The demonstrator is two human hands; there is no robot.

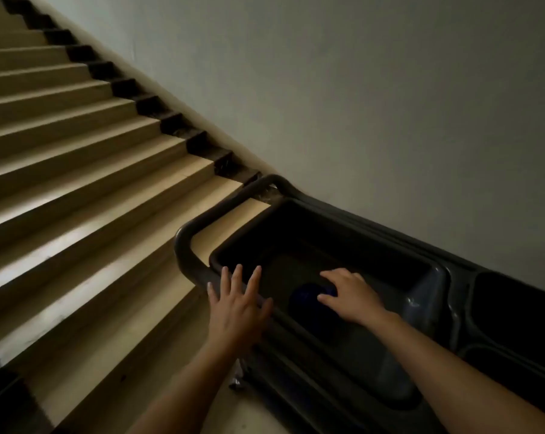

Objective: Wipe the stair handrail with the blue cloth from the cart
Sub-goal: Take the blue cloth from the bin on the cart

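Item: cleaning cart [427, 296], dark plastic, standing at the foot of a staircase [86, 170] and close along a pale wall [374, 89]; curved push handle [186, 245] at the end nearest the steps

Item: top tray of the cart, deep and poorly lit; contents hard to read apart from one blue mass

Item: blue cloth [308, 297], bunched, lying on the tray floor near its front wall; only part shows, the rest hidden under the right hand

Item: right hand [348, 296], reaching down into the tray, fingers curled over the cloth and touching it; whether they have closed into a true grip cannot be told in this light

Item: left hand [236, 303], fingers spread and straight, holding nothing, hovering at or just over the tray's near corner beside the push handle; contact with the rim is uncertain

Item: stair handrail, not visible in this view; only treads and the dark stepped skirting along the wall appear

Step in hand, by judgement: fetching the cloth from the cart, the opening stage; no wiping begun

Next move calls for: closing the right fingers firmly on the cloth, lifting it clear of the tray wall, then turning to find the rail, likely off to one side of the present view
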